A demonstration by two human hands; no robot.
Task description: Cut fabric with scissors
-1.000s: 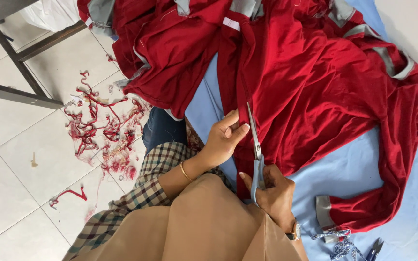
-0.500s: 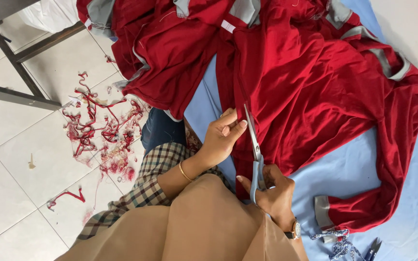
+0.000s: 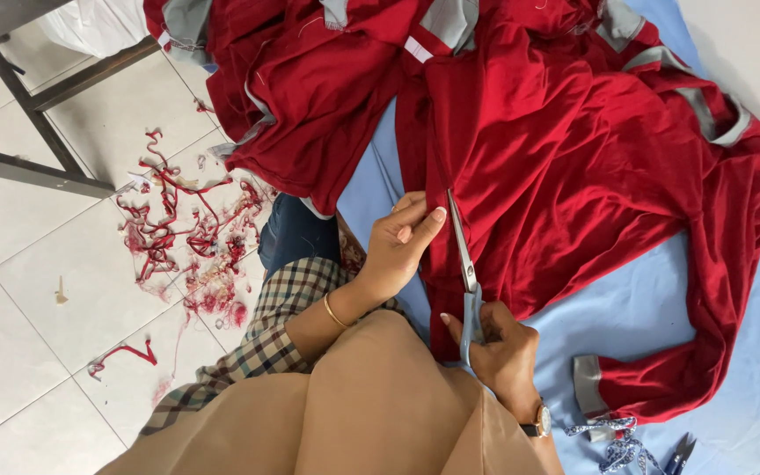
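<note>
R hand (image 3: 501,352) gripping handles of the scissors (image 3: 466,273), fingers thru/around the loops, closed tight on them. Blades look near closed, pointing away from the body along a fold/edge of the red garment (image 3: 573,176). Exact blade gap: can't tell, too thin in view.

L hand (image 3: 402,242) just left of the blades, fingers bent, fingertips pinching/pressing the red fabric edge right beside the blade tip. Holding cloth taut, not clenched. Gold bangle (image 3: 334,310) on L wrist; watch (image 3: 538,424) on R wrist.

Garment: spread beyond both hands, over a pale blue sheet (image 3: 705,334), grey trim on cuffs + collar. One sleeve w/ grey cuff (image 3: 587,383) lies just right of R hand.

Left of L hand, well apart, on tiled floor (image 3: 10,334): pile of red fabric scraps (image 3: 182,237), thin curly strips. Metal table leg frame (image 3: 37,132) further left. Small snips + patterned cord (image 3: 622,444) near R wrist, right side.

Risks (judgement):
- L fingertips v. close to blade tip → nick if blades are driven fwd w/o moving the hand off.
- Fabric slippery-looking, folded in layers → lower layer could get caught + cut unintentionally.
- Slack in cloth → cut wanders off the edge line, jagged trim.
- Garment bunched beyond the hands → drag could pull the edge out of the L pinch.
</note>
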